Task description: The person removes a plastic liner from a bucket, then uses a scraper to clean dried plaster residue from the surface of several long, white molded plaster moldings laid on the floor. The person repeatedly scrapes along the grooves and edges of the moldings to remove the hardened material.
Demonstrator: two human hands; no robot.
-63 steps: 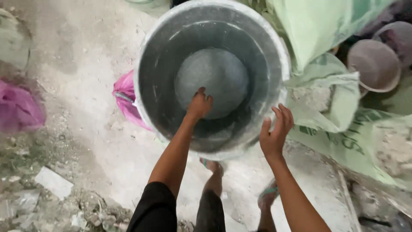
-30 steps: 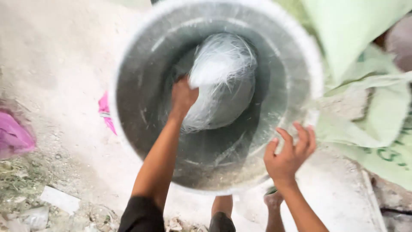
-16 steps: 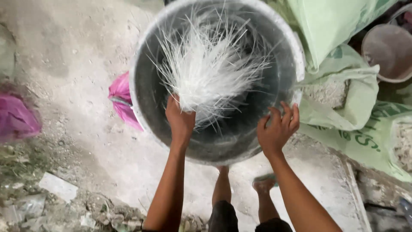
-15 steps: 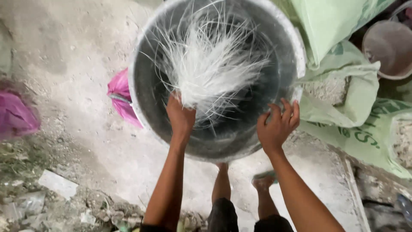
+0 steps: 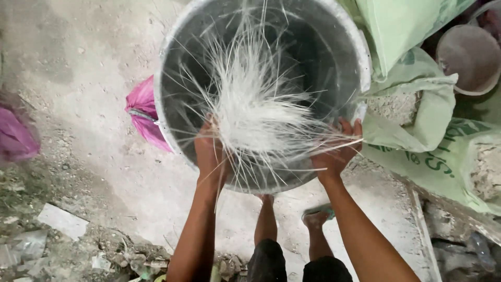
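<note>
A large round grey metal basin [image 5: 342,49] is tilted up in front of me, its inside facing the camera. A bundle of thin white fibres [image 5: 250,104] fans out across its middle. My left hand [image 5: 210,151] grips the bundle at its base, against the basin's lower inside wall. My right hand [image 5: 336,151] clasps the basin's lower right rim, fingers curled over the edge, with a few loose strands lying across them. My two legs and feet show below the basin.
Green woven sacks [image 5: 417,99] with pale powder lie to the right, a round brown bowl [image 5: 467,55] behind them. A pink plastic bag [image 5: 143,117] sits left of the basin, another pink bag [image 5: 15,138] at the far left. Rubble litters the dusty concrete floor [image 5: 78,68].
My left hand reached into the basin, took hold of the white fibre mass and drew it up so it fans out. My right hand moved onto the rim.
</note>
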